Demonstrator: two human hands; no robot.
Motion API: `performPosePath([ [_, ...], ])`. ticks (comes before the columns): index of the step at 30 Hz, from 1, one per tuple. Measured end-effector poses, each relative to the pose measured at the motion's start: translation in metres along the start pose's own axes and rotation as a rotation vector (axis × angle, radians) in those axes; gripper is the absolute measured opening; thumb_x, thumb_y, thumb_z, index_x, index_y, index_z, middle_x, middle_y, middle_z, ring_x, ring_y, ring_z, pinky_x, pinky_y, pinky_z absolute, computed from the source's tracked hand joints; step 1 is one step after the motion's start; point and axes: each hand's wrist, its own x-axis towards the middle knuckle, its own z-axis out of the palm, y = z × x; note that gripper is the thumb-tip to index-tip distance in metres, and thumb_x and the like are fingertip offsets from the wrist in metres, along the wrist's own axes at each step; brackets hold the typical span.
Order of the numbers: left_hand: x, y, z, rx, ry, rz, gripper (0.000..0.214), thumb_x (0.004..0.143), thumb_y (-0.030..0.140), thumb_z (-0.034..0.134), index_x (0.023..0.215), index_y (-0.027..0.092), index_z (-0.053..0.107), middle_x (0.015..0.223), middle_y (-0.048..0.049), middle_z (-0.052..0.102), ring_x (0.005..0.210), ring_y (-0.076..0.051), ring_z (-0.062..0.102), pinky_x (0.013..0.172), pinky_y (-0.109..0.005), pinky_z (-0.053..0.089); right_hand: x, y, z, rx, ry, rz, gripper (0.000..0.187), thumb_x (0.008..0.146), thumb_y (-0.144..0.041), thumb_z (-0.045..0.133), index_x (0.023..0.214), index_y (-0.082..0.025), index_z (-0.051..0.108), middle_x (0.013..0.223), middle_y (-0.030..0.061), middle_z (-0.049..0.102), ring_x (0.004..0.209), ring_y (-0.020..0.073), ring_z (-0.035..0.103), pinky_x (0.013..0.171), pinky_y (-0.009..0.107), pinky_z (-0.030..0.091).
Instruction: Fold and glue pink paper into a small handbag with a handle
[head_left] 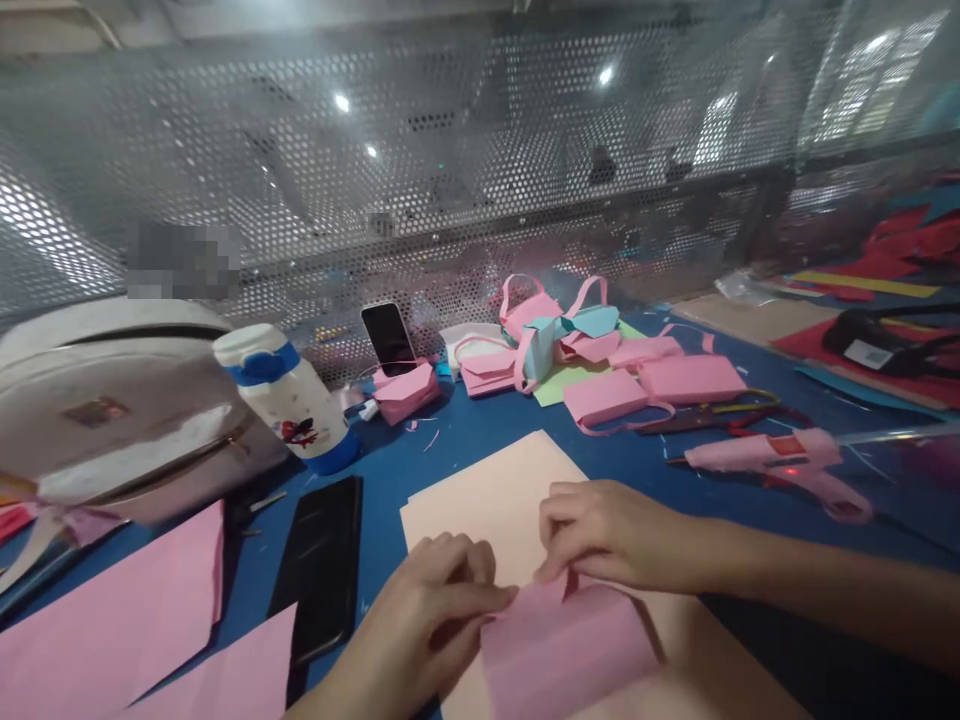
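A folded piece of pink paper point(570, 655) lies over peach-coloured sheets point(517, 480) in front of me. Its far left corner is pinched between the thumb and fingers of my left hand point(442, 610). My right hand point(600, 535) grips the far edge of the same paper, where a small flap stands up near the thumb. The fingers of both hands are bent and closed. The undersides of the fingertips are hidden.
A pink glue gun point(772, 455) with a lit red light lies right, beside scissors point(712, 412). Small pink paper bags point(694, 378) stand behind. Left are a black phone point(319, 560), a bottle point(289, 400), pink sheets point(127, 610) and a pale backpack point(135, 400). A perforated metal panel point(465, 150) closes the back.
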Motion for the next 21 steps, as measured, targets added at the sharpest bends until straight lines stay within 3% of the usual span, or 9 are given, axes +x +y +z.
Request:
performPosePath([
  [4,-0.001,-0.005,-0.002,0.121,-0.054,0.089,0.032,0.091,0.009,0.048,0.108,0.026,0.069,0.084,-0.0053,0.06,0.076,-0.019,0.054,0.063,-0.029,0.035,0.001,0.001,-0.004,-0.09,-0.07,-0.065,0.03,0.085,-0.008,0.06,0.103,-0.027,0.074,0.091,0.0024,0.065,0.085,0.0173,0.053,0.069,0.029,0.034],
  [13,0.007,-0.005,-0.016,0.348,-0.166,0.231,0.037,0.094,0.012,0.044,0.127,0.022,0.058,0.09,-0.0088,0.06,0.071,-0.018,0.049,0.06,-0.03,0.035,-0.003,-0.007,-0.007,-0.29,-0.128,-0.045,0.045,0.074,-0.005,0.063,0.109,-0.032,0.067,0.091,0.004,0.058,0.079,0.0197,0.046,0.063,0.032,0.024],
  [17,0.006,-0.007,-0.021,0.445,-0.114,0.306,0.031,0.094,0.016,0.052,0.124,0.025,0.058,0.086,-0.0053,0.058,0.071,-0.017,0.048,0.059,-0.029,0.031,-0.009,-0.01,-0.011,-0.353,-0.101,-0.013,0.034,0.075,-0.013,0.068,0.102,-0.033,0.069,0.077,0.0035,0.053,0.069,0.0198,0.039,0.058,0.033,0.018],
  [21,0.002,-0.016,-0.014,0.487,-0.032,0.32,0.023,0.095,0.021,0.054,0.117,0.028,0.06,0.083,-0.0017,0.055,0.073,-0.017,0.048,0.063,-0.029,0.032,-0.019,-0.006,-0.01,-0.411,-0.09,0.026,0.021,0.074,-0.018,0.07,0.09,-0.031,0.07,0.072,0.0035,0.051,0.066,0.0199,0.036,0.055,0.032,0.012],
])
